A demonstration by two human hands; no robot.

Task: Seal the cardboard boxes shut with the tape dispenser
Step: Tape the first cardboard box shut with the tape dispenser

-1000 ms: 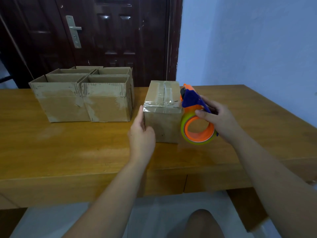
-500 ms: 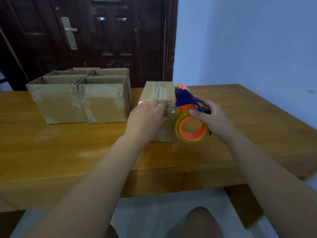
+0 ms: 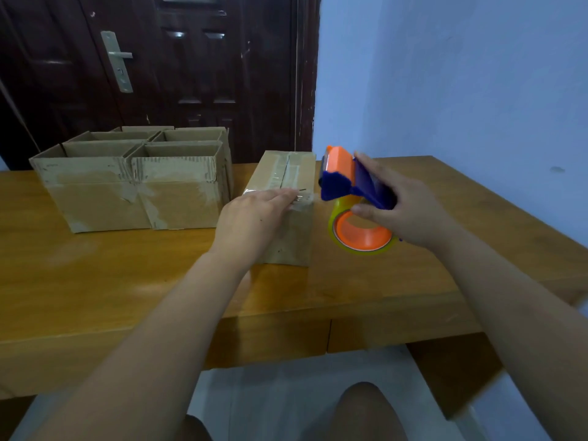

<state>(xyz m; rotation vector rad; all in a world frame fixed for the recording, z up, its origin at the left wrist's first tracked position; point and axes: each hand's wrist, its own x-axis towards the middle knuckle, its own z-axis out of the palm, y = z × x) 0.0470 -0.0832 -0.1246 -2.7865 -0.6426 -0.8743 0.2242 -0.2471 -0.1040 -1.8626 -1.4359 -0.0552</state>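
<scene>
The left hand [image 3: 254, 218] lies flat, fingers straight, on the near top edge of the closed cardboard box [image 3: 296, 240]. The right hand [image 3: 407, 211] grips the tape dispenser [image 3: 343, 186] just beside the box's right edge, above bare wooden table [image 3: 429, 275]. The open boxes [image 3: 133, 192] stand farther left.

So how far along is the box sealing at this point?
Done: the closed box has clear tape run along its top seam. In hand: the left hand presses the tape end flat over that box's near top edge, while the right hand grips the tape dispenser just beside it. Left: the four open boxes grouped at the table's back left stand unsealed, tops open.
</scene>
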